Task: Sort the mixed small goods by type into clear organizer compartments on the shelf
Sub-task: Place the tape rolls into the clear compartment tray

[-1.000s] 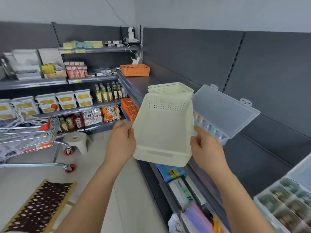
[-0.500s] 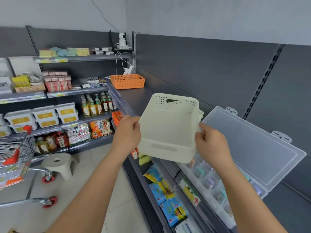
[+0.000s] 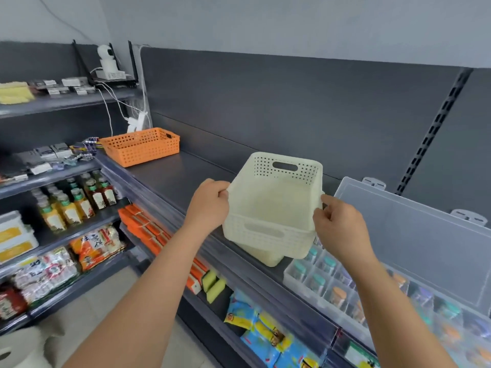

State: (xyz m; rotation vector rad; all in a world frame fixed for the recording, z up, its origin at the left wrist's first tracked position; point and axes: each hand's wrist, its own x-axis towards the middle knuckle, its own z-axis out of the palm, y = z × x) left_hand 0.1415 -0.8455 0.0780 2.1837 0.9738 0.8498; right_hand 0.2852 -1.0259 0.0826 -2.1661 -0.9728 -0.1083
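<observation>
My left hand point(image 3: 210, 205) and right hand point(image 3: 337, 227) grip the empty basket point(image 3: 271, 205) by its side rims, fingers curled, at the shelf's point(image 3: 186, 176) front edge, just beside the open organizer point(image 3: 297, 277). Set down crooked, it could tip off or jolt the compartments.

Cream basket point(image 3: 273, 205) between both hands, over shelf point(image 3: 186, 181)

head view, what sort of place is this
Most likely a small shop or convenience store: long dark retail shelves line the walls, stocked with rows of bottled drinks and snack packets.
</observation>
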